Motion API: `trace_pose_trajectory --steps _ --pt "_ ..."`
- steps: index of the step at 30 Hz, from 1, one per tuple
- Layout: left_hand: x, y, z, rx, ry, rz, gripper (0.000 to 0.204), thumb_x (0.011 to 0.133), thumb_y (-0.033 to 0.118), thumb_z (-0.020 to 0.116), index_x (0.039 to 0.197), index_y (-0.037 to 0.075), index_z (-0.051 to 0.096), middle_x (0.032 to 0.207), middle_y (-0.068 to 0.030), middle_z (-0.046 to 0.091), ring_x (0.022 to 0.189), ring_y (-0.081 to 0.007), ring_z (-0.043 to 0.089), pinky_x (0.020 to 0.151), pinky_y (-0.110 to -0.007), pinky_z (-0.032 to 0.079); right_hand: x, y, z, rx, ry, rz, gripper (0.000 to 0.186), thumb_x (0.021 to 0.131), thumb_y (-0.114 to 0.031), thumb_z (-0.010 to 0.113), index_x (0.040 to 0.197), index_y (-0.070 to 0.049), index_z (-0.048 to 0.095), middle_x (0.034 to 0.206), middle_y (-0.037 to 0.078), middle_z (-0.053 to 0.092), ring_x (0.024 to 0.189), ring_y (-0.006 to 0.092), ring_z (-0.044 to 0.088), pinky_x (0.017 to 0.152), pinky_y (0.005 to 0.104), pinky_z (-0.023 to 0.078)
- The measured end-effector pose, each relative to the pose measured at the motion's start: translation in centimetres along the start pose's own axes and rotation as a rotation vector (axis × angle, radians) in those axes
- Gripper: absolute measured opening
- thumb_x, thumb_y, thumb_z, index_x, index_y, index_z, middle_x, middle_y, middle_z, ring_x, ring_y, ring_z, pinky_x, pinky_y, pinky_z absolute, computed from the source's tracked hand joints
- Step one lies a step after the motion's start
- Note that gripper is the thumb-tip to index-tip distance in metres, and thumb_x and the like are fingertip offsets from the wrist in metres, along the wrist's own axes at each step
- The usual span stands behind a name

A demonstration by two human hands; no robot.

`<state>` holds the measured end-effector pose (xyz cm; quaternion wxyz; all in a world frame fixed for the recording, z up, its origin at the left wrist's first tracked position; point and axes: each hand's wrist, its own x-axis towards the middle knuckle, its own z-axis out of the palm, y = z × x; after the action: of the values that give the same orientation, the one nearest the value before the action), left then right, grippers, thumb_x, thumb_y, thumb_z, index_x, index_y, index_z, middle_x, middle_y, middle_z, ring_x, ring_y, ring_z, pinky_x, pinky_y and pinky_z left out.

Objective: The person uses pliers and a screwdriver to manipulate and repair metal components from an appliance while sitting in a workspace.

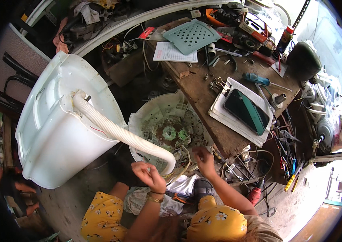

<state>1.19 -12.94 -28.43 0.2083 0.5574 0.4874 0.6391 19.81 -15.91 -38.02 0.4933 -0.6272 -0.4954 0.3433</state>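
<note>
My left hand (150, 174) is curled, fingertips together, just below the bent end of a ribbed cream drain hose (126, 137). Anything in its fingers is too small to make out. My right hand (204, 159) is also closed, its fingertips hidden, beside the thin wires (187, 159) that come from the round white plastic base (135, 121). Inside that base sits a dirty, rusty round mechanism (168, 134). On the left, a large white appliance tub (68, 145) lies tilted, with the hose joined to its underside.
To the right, a wooden bench (219, 133) bears a phone (247, 111) on papers, a blue-handled screwdriver (255, 79) and a perforated grey-green panel (191, 36). Orange-handled pliers (181, 197) lie near my lap. A red power tool (255, 194) and cables lie on the floor.
</note>
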Motion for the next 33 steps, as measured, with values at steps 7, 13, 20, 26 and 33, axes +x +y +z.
trace_pose_trajectory --steps 7,13,20,26,33 --pt "12.5 9.9 13.4 0.046 -0.593 0.236 0.01 0.078 -0.001 0.064 0.088 0.001 0.061 0.081 -0.0087 0.061 0.071 -0.0224 0.06 0.063 -0.031 0.046 -8.7 -0.3 -2.9 0.252 -0.03 0.372 0.012 0.085 0.003 0.054 0.097 0.003 0.058 0.085 0.005 0.063 0.077 0.0096 0.058 0.072 0.0246 0.047" --pt "15.9 2.9 24.8 0.358 -0.73 0.248 0.017 0.076 0.012 0.072 0.089 0.001 0.068 0.082 -0.0146 0.068 0.076 -0.0262 0.067 0.068 -0.035 0.053 -10.7 1.3 -4.7 0.318 0.045 0.456 0.013 0.086 0.003 0.054 0.098 0.003 0.058 0.085 0.004 0.063 0.076 0.0095 0.058 0.071 0.0234 0.047" --pt "16.4 3.1 29.5 0.623 -0.853 0.225 0.019 0.072 0.019 0.075 0.082 0.003 0.07 0.081 -0.0138 0.068 0.077 -0.0304 0.066 0.071 -0.039 0.053 -10.1 2.1 -6.3 0.348 0.118 0.468 0.015 0.084 0.0 0.057 0.098 0.001 0.062 0.077 0.002 0.06 0.066 0.0064 0.052 0.063 0.0236 0.044" --pt "18.7 1.5 29.2 0.368 -0.89 0.191 0.009 0.073 0.011 0.067 0.077 0.003 0.07 0.074 -0.0102 0.068 0.069 -0.0228 0.066 0.064 -0.034 0.053 -9.5 1.6 -7.1 0.365 0.095 0.503 0.016 0.085 0.001 0.055 0.099 0.002 0.061 0.08 0.002 0.061 0.069 0.0067 0.053 0.064 0.0234 0.045" --pt "20.1 2.6 26.3 -0.477 -0.887 -1.001 0.023 0.089 0.029 0.049 0.095 0.008 0.057 0.075 -0.0024 0.057 0.06 -0.013 0.052 0.045 -0.026 0.038 -11.5 2.7 -7.6 0.494 0.192 0.565 0.014 0.085 0.002 0.054 0.098 0.001 0.06 0.081 0.001 0.062 0.07 0.0071 0.055 0.063 0.0214 0.045"
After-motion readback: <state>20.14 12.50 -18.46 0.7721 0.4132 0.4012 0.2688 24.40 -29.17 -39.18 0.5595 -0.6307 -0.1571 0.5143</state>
